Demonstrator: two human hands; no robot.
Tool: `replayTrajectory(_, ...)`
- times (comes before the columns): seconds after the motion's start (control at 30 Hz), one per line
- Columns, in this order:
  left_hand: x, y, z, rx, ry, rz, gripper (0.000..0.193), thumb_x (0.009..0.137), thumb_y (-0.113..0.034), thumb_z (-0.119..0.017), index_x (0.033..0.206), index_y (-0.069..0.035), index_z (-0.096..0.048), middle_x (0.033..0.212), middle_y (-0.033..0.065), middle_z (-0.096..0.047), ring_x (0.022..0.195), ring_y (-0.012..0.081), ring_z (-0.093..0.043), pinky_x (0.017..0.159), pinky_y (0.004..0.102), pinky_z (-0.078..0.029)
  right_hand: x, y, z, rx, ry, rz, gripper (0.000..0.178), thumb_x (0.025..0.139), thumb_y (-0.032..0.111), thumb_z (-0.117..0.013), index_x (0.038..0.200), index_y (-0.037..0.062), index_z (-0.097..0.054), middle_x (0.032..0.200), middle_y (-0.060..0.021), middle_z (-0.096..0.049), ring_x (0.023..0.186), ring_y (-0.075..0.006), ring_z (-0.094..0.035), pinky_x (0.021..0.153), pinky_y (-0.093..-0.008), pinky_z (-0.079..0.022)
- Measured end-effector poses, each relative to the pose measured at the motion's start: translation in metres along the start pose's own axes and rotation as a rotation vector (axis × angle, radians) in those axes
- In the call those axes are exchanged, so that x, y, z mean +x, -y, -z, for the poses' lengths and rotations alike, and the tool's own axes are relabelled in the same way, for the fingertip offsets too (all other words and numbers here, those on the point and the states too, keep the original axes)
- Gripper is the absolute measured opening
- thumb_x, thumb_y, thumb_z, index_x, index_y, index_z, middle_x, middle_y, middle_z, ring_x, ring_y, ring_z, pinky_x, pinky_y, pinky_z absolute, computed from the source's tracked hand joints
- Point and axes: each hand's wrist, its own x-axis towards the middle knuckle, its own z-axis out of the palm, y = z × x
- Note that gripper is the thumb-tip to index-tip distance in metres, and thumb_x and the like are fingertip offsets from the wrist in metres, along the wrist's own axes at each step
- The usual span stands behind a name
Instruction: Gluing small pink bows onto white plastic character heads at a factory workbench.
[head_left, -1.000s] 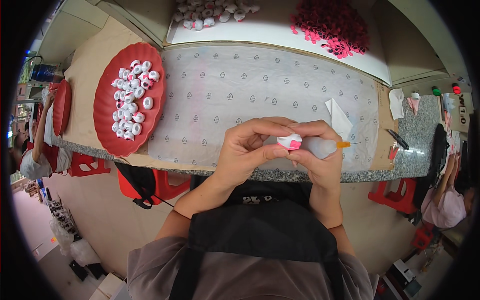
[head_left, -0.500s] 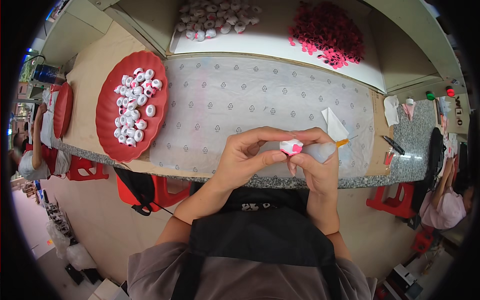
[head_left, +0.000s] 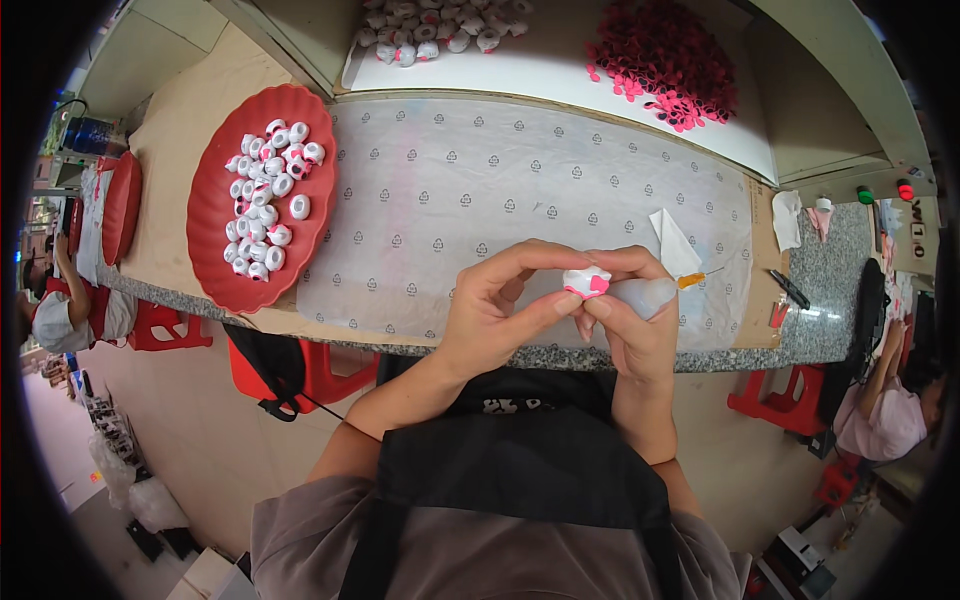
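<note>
A small white piece with pink patches, like a toy head, is pinched between the fingertips of my two hands above the table's front part. My left hand grips it from the left with thumb and index finger. From the other side, the fingertips of my right hand touch it too. Tucked in that right hand is a translucent squeeze bottle; its orange needle tip points away to the right. A folded white paper lies just beyond.
A red scalloped dish with several white pieces stands left on the paper-covered table. On the shelf behind lie more white pieces and a heap of pink parts. A black marker is at right. Co-workers sit at both sides.
The white and pink piece has turned slightly in my fingers, showing more of its pink patch. Both hands stay in nearly the same place; the whole view has shifted a little.
</note>
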Motion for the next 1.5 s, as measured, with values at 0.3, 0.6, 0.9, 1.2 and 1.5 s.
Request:
replayTrajectory(0.3,-0.003,0.003,0.002,-0.236,0.032,-0.007,0.02,0.072,0.005,-0.054,0.091,0.002,-0.051,0.083,0.0105,-0.052,0.067,0.0157,-0.054,0.057,0.0255,-0.046,-0.002,-0.007,-0.006,-0.011,-0.032,0.013,0.026,0.065,-0.006,-0.057,0.09,-0.0053,-0.049,0.069,-0.0119,-0.054,0.056,-0.0135,-0.052,0.046,-0.0212,-0.042)
replayTrajectory(0.6,-0.011,0.004,0.005,-0.058,0.095,-0.065,0.021,0.069,-0.001,-0.06,0.088,-0.002,-0.054,0.087,0.0092,-0.047,0.081,0.0149,-0.048,0.069,0.0252,-0.04,-0.017,-0.017,0.016,-0.057,-0.063,0.098,0.029,0.056,-0.003,-0.062,0.081,-0.0016,-0.048,0.08,-0.0145,-0.054,0.062,-0.0185,-0.054,0.048,-0.024,-0.044)
replayTrajectory(0.9,-0.016,-0.011,0.013,-0.176,0.018,0.15,0.021,0.071,0.001,-0.056,0.091,0.001,-0.05,0.087,0.0104,-0.05,0.083,0.0174,-0.049,0.075,0.0271,-0.038,-0.001,-0.015,-0.01,0.005,0.0,-0.073,0.029,0.063,0.002,-0.06,0.087,-0.0032,-0.046,0.074,-0.014,-0.053,0.055,-0.0161,-0.051,0.044,-0.0228,-0.042)
replayTrajectory(1.2,-0.005,-0.079,0.109,1.396,-0.667,-0.396,0.03,0.066,-0.006,-0.062,0.094,-0.002,-0.051,0.088,0.009,-0.049,0.082,0.0211,-0.046,0.073,0.0286,-0.037,0.007,-0.001,0.011,-0.179,-0.028,-0.01,0.037,0.066,-0.003,-0.055,0.101,-0.0034,-0.045,0.073,-0.0098,-0.054,0.057,-0.0086,-0.046,0.046,-0.0185,-0.039)
replayTrajectory(1.5,0.139,-0.04,0.067,1.465,-0.059,-0.432,0.025,0.07,-0.003,-0.052,0.095,-0.006,-0.054,0.09,0.009,-0.056,0.087,0.0222,-0.05,0.074,0.0297,-0.039,-0.005,0.004,0.023,-0.25,-0.063,0.111,0.053,0.064,-0.001,-0.046,0.112,0.0026,-0.026,0.094,-0.0135,-0.041,0.059,-0.011,-0.043,0.043,-0.0188,-0.036)
